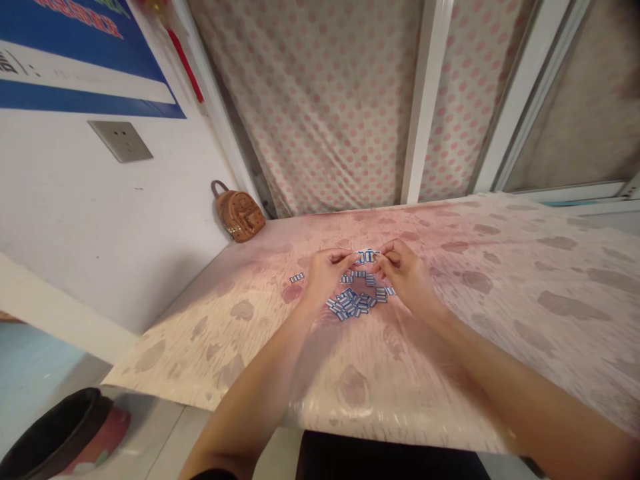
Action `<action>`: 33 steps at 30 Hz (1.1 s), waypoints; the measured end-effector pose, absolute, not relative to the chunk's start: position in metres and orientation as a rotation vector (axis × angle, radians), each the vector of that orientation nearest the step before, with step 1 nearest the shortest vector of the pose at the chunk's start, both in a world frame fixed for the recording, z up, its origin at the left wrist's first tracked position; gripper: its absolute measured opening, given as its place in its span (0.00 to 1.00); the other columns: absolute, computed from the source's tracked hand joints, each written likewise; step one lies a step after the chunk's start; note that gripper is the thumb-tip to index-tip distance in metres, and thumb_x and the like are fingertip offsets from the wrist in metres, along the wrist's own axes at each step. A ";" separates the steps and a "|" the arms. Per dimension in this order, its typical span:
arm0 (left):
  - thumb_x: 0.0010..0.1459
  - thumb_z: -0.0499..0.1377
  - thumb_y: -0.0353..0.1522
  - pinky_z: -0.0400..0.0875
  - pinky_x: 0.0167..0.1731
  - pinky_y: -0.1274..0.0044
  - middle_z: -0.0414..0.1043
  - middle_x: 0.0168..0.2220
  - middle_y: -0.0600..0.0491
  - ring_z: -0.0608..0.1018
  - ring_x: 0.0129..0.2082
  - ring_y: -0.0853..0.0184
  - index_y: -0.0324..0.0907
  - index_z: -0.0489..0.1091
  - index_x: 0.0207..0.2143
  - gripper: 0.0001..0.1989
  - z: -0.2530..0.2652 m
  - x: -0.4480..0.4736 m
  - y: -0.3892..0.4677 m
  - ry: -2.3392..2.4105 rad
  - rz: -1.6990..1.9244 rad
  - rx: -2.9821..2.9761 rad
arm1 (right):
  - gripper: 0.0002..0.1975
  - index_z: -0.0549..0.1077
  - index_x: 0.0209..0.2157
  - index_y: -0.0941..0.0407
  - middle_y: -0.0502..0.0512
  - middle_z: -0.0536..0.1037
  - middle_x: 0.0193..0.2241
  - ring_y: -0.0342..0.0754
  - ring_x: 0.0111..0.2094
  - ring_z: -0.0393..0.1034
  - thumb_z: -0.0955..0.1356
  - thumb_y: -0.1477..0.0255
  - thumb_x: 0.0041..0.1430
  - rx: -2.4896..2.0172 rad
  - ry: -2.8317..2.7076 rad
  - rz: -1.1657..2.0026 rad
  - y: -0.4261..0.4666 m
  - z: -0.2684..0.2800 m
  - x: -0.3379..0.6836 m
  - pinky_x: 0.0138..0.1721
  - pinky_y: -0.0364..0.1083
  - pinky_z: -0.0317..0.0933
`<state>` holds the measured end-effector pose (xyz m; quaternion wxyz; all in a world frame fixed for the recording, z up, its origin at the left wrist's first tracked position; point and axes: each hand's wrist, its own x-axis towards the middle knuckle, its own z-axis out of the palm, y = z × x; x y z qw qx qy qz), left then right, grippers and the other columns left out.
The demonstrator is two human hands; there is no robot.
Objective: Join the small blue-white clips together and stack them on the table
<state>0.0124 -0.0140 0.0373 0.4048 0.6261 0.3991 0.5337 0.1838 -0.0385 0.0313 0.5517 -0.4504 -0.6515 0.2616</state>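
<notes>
My left hand (326, 270) and my right hand (406, 272) are close together above the table, thumbs and fingers pinched. Between them they hold a short row of small blue-and-white rectangular pieces (369, 256), one hand at each end. Just below my hands lies a loose pile of similar pieces (349, 305). Several more sit in short rows around it, such as a stack (381, 295) beside my right wrist and a separate row (297, 277) left of my left hand. The pieces are too small to show any markings.
A patterned plastic cloth covers the table (240, 360). At its back left corner stands a small brown backpack-shaped bag (241, 215) against the wall. A dotted curtain (330, 100) hangs behind. On the floor to the left is a dark-rimmed bin (93, 427).
</notes>
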 end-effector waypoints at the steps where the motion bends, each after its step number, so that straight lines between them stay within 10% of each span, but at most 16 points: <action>1: 0.52 0.66 0.39 0.73 0.28 0.78 0.80 0.30 0.49 0.81 0.30 0.64 0.37 0.79 0.32 0.13 0.037 0.013 -0.014 1.004 1.336 1.579 | 0.07 0.64 0.33 0.53 0.50 0.77 0.24 0.45 0.22 0.70 0.64 0.65 0.62 -1.063 -1.547 0.618 -0.038 0.031 0.184 0.26 0.44 0.61; 24: 0.53 0.67 0.39 0.73 0.31 0.77 0.80 0.30 0.48 0.79 0.30 0.66 0.38 0.80 0.34 0.12 0.036 0.011 -0.013 0.989 1.235 1.658 | 0.07 0.64 0.34 0.53 0.48 0.74 0.22 0.43 0.21 0.66 0.63 0.65 0.62 -1.088 -1.662 0.568 -0.035 0.027 0.185 0.26 0.44 0.58; 33: 0.52 0.67 0.39 0.74 0.30 0.77 0.79 0.29 0.50 0.79 0.27 0.67 0.38 0.79 0.32 0.13 0.041 0.005 -0.012 0.979 1.219 1.570 | 0.23 0.67 0.56 0.49 0.54 0.75 0.39 0.49 0.35 0.71 0.68 0.68 0.58 -1.018 -1.848 0.318 -0.033 0.030 0.190 0.39 0.49 0.65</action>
